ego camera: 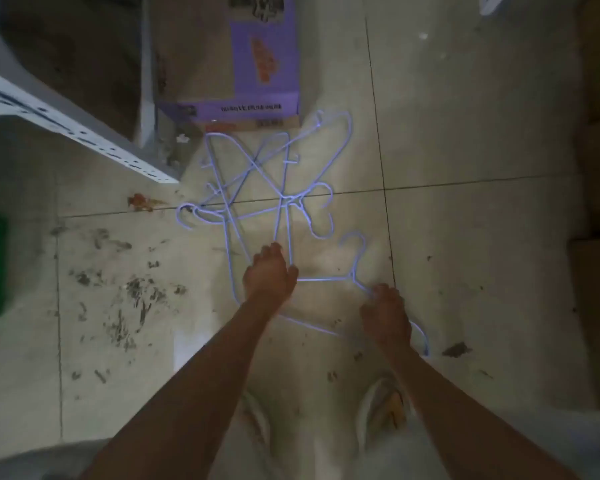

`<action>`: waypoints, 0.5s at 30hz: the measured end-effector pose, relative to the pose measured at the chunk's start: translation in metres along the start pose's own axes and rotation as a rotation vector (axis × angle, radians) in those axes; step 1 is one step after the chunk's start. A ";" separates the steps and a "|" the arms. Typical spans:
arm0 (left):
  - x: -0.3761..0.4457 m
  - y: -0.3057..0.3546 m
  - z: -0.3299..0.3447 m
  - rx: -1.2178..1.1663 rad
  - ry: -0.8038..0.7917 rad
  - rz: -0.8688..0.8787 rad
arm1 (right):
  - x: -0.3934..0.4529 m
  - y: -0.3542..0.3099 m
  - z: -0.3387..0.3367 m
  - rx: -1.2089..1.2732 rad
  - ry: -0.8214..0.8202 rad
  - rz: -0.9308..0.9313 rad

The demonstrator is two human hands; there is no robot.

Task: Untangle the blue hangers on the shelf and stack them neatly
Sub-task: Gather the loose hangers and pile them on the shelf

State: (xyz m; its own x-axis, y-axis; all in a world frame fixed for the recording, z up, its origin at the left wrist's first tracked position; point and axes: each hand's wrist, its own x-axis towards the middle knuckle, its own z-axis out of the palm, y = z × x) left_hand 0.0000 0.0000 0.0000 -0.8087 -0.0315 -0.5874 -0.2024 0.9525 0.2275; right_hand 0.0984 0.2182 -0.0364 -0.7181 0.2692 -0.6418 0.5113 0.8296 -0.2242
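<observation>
A person bends over a tangle of thin pale-blue wire hangers [257,181] lying on the floor at the centre of the frame, not on any shelf. The left hand [269,277] is curled down onto the near ends of the knotted wires, seemingly gripping them, though the fingertips are hidden. The right hand [386,317], lower right of centre, is closed around the shoulder of one blue hanger [352,268] that sits half clear of the heap, its hook pointing up the frame.

The untangling looks barely begun: most hangers are crossed and hooked through each other. The next move probably calls for easing that single hanger free while the left hand pins the rest, watching for snagged hooks.

The surface is a grimy pale tiled floor [465,237] with dark smears at lower left. A grey perforated metal shelf rail [66,129] crosses the upper left, and a purple printed cardboard box [257,81] stands at top centre.
</observation>
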 end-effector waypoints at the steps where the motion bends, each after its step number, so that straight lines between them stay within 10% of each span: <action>1: 0.019 0.001 0.004 -0.045 0.045 -0.033 | 0.008 -0.001 0.006 0.007 0.090 -0.032; 8: 0.113 0.010 0.017 -0.139 0.191 -0.109 | 0.043 0.008 0.046 -0.042 0.326 -0.255; 15: 0.106 -0.005 0.008 0.007 0.133 -0.150 | 0.051 0.000 0.028 -0.097 -0.077 -0.165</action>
State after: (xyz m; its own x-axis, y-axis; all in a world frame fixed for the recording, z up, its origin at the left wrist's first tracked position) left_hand -0.0805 -0.0061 -0.0696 -0.8356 -0.2131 -0.5063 -0.3230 0.9361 0.1392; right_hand 0.0748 0.2177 -0.0900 -0.7481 0.0906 -0.6573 0.3395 0.9034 -0.2619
